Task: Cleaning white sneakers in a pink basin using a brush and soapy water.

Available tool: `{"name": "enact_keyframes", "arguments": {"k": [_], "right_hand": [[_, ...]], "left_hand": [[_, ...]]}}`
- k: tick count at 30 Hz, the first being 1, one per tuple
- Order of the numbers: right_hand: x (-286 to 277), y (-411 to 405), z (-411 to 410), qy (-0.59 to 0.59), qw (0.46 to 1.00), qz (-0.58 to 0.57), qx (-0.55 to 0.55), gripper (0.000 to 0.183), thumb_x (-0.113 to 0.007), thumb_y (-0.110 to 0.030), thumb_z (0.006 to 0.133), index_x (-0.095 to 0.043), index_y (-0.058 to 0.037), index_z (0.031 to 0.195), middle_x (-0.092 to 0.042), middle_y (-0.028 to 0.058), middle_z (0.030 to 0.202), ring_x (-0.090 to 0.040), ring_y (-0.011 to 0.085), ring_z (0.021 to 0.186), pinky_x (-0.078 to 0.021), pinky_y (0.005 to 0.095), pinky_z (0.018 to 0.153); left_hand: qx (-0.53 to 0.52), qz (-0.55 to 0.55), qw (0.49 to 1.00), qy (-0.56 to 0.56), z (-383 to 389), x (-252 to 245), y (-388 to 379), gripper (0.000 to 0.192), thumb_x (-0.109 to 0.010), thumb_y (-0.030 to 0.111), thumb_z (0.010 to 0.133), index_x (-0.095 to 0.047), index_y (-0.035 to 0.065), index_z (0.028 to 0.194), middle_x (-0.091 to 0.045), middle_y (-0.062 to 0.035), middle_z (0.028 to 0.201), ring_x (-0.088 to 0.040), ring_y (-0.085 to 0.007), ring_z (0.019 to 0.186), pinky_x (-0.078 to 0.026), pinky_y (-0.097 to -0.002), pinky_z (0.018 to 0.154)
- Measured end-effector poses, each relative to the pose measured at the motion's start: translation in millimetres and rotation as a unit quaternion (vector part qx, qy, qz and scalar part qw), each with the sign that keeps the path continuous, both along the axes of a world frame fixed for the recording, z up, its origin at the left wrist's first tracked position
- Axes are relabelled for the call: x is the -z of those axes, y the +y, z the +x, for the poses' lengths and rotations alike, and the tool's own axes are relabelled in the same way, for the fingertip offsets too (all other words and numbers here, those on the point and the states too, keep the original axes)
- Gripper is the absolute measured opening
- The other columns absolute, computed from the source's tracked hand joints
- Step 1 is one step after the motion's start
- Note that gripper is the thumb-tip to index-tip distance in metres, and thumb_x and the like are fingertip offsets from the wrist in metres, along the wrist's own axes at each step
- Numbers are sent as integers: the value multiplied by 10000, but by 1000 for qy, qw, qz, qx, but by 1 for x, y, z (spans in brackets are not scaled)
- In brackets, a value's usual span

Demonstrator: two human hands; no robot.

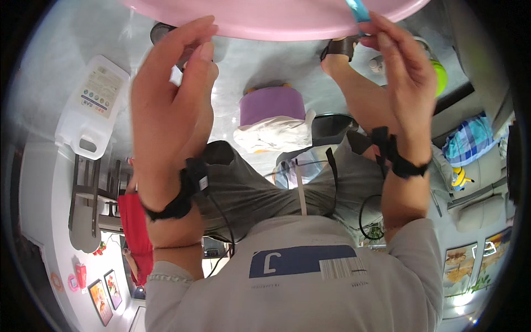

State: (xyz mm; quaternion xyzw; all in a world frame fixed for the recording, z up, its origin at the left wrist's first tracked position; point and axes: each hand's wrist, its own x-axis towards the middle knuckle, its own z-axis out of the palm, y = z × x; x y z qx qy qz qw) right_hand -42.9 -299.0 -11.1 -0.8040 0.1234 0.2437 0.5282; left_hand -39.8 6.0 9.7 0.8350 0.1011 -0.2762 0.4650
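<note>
My left hand (174, 95) is at the near edge of a pink rounded plastic surface (265, 23), cut off by the top of the view. Its thumb and fingers are apart and nothing shows between them. At the right part of that edge, my right hand (406, 66) pinches a shiny blue strip (359, 10) between thumb and fingers. The strip reaches over the pink surface, and its far end is out of view. Black bands with cables circle both wrists.
A white plastic jug (93, 106) is on the grey floor at left. Between my legs is a low purple stool (271, 103) with a white plastic bag (276, 135) against it. Something bright green (440, 78) shows beyond my right hand. A person in red (136, 232) is behind at left.
</note>
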Motion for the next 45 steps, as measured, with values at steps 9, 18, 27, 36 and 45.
{"name": "enact_keyframes", "arguments": {"k": [9,18,27,36,45], "right_hand": [[-40,7,4,-317,929,-115,-149,294,-559,83,929,-669,52,1199,-712,165,1064,-690,240,945,-532,317,858],[-80,19,-18,-513,858,-25,-7,282,-615,50,882,-711,-20,1138,-716,163,956,-694,312,836,-544,337,762],[-58,-15,-53,-331,925,-181,-45,280,-583,-142,925,-722,-23,1137,-707,238,1073,-676,392,1029,-525,430,920],[-3,8,-2,-295,920,-222,-128,330,-597,-139,896,-669,1,1186,-693,243,1119,-653,401,1065,-498,474,949],[46,20,44,-212,827,-446,-269,642,-641,-149,856,-478,-131,1477,-689,208,1104,-679,420,967,-536,527,821]], "left_hand": [[148,141,952,-228,-8,-24,17,377,-696,-11,876,-656,26,1249,-694,-159,1176,-678,-281,1086,-516,-353,929],[87,41,938,-333,-41,-30,5,322,-669,175,941,-668,37,1232,-709,-156,1135,-677,-276,1026,-518,-359,918],[108,-8,968,-226,-82,-38,-29,313,-645,219,958,-687,21,1197,-732,-111,1063,-678,-181,958,-525,-312,853],[48,32,975,-216,8,31,-31,495,-654,331,888,-650,-14,1243,-704,-191,1176,-674,-326,1090,-515,-405,964],[-200,86,964,-149,64,76,-71,430,-573,91,841,-552,-32,1252,-551,-287,1283,-565,-443,1187,-442,-494,1039]]}}
